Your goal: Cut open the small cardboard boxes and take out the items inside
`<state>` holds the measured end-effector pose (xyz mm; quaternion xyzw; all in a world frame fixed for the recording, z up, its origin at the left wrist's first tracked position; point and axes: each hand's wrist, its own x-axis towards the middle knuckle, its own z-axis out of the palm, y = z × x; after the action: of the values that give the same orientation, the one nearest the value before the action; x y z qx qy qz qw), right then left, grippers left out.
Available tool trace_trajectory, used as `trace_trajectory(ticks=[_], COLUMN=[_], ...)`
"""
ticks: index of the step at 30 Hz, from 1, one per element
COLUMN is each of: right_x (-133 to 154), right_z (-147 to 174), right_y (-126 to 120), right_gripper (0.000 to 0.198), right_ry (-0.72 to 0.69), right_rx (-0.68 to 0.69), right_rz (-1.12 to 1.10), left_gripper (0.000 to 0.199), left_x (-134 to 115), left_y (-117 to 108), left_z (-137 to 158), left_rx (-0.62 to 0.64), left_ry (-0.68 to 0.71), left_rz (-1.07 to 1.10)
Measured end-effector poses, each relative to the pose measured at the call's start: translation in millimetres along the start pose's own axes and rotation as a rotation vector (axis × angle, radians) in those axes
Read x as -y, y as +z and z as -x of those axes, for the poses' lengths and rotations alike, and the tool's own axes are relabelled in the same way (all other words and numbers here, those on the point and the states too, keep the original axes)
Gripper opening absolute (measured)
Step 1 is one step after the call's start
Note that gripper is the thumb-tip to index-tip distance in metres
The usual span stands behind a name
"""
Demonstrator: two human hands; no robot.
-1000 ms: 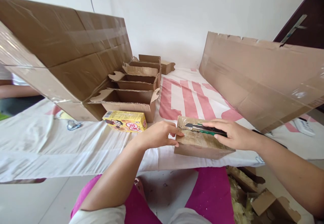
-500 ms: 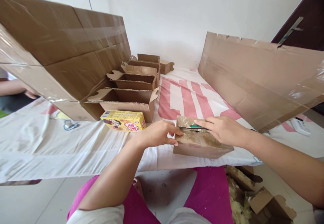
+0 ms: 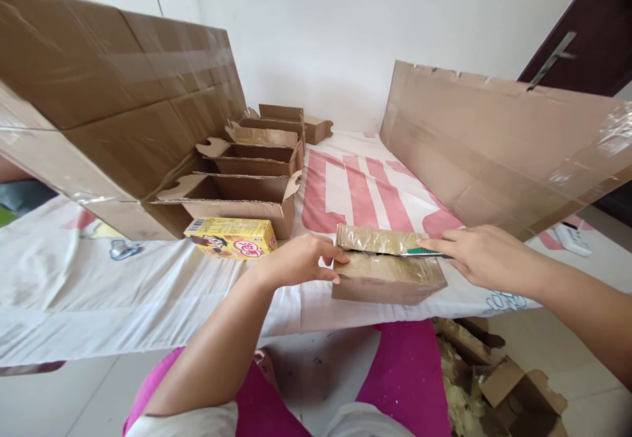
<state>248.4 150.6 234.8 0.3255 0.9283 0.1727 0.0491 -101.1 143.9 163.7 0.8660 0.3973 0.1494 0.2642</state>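
A small cardboard box lies in front of me, its taped top split by a long slit. My left hand grips the box's left end, fingertips on the top and thumb at the near side. My right hand is closed around a green utility knife at the right end of the slit. The knife's blade tip is hard to make out. A yellow printed carton lies left of my left hand, touching or close to an open cardboard box.
A wall of taped cartons stands at the left, with several open boxes in a row beside it. A large cardboard panel leans at the right. Open scrap boxes lie on the floor at the lower right.
My right hand has drawn the utility knife to the right along the slit, to the box's right end. The slit shows wider. My left hand stays on the box.
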Motion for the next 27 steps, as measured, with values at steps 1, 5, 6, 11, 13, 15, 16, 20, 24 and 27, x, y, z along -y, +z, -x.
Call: trace_trajectory(ticks=[1,5,6,11,13,15,16,20,24,27], right_x=[4.3,25.4,30.3,40.9,37.7,31.8,28.6,21.1,30.8,47.0], right_z=[-4.8,-30.3,-35.9,-36.6,-23.1,-5.7,3.1,28.8,25.9,6.1], right_y=[-2.2,-5.6,-4.5,5.2,7.1,7.8,7.9,6.9,4.9,7.3], right_gripper=[0.053,0.051,0.051,0.061,0.063,0.06,0.058,0.059,0.057,0.058], right_ry=[-0.005,-0.023,-0.031,-0.032,-0.016,-0.005,0.004,0.074,0.058,0.035], right_rx=[-0.012,-0.07,-0.076,-0.062,-0.05,-0.03,-0.018,-0.003,-0.101,-0.18], right_rz=[-0.006,-0.046,-0.043,0.043,0.106,0.176,0.201,0.227,0.224,0.194], left_gripper=[0.038,0.038,0.037,0.036,0.036,0.037,0.037,0.036,0.036,0.035], left_x=[0.1,0.3,0.3,0.7,0.5,-0.1,-0.5,-2.1,-2.7,-2.5], left_y=[0.1,0.8,0.9,1.2,1.0,0.6,0.5,0.1,0.3,0.4], left_z=[0.1,0.2,0.2,0.3,0.4,0.3,0.2,-0.4,-0.2,0.3], left_rx=[-0.001,0.004,0.004,0.001,0.007,0.01,0.008,-0.004,-0.011,-0.012], left_ry=[0.002,0.015,0.016,0.019,0.01,0.001,0.0,0.009,0.014,0.023], left_rz=[0.002,0.006,0.004,0.003,0.008,0.013,0.012,-0.008,-0.007,0.004])
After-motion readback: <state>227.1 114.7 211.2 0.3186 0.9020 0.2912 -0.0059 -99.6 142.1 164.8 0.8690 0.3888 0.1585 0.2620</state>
